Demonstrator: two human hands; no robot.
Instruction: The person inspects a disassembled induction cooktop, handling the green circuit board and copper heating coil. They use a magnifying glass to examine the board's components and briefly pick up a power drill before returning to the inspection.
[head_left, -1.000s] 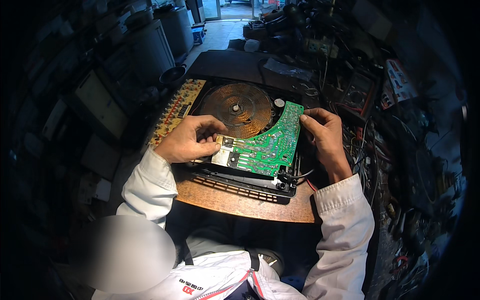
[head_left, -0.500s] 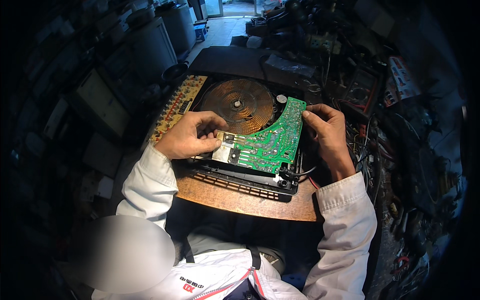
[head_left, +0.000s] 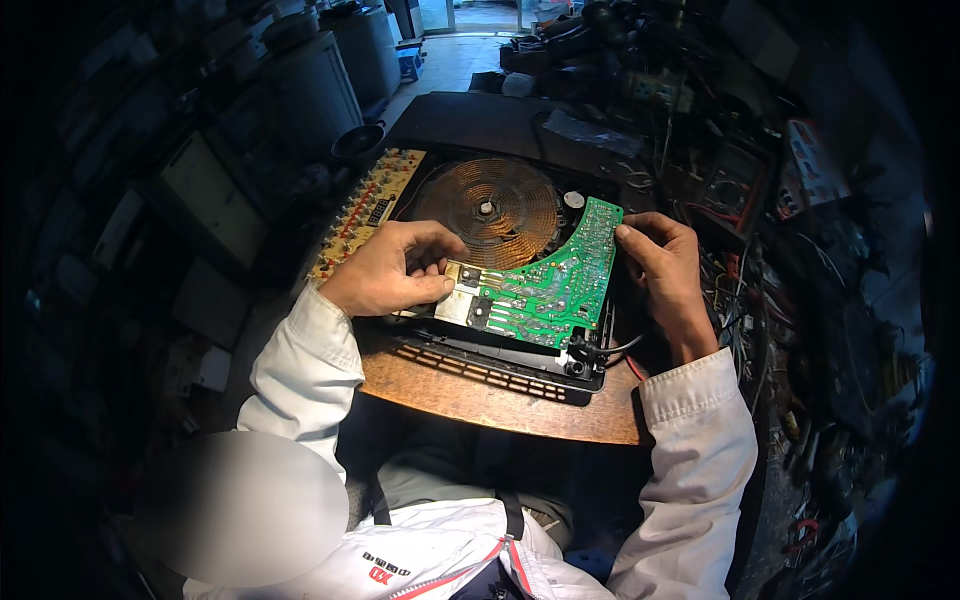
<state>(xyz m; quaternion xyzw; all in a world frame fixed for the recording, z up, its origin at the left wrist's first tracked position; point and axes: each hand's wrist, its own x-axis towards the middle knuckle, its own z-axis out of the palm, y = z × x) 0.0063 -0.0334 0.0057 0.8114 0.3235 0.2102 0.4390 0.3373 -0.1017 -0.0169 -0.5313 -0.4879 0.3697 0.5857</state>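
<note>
The green board [head_left: 560,290] is over the black case [head_left: 490,374], beside the coil [head_left: 487,205]. The left hand [head_left: 395,268] is clamped on its metal end, hiding part of the yellow board [head_left: 370,207]; the right hand [head_left: 662,270] pinches its far right corner. Behind stands a pan [head_left: 358,141].

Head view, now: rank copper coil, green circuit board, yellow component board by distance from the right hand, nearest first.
From the right hand:
1. Green circuit board: touching, its right edge at the thumb.
2. Copper coil: to the hand's left, beyond the green board's curved edge.
3. Yellow component board: farthest left, past the coil.
</note>
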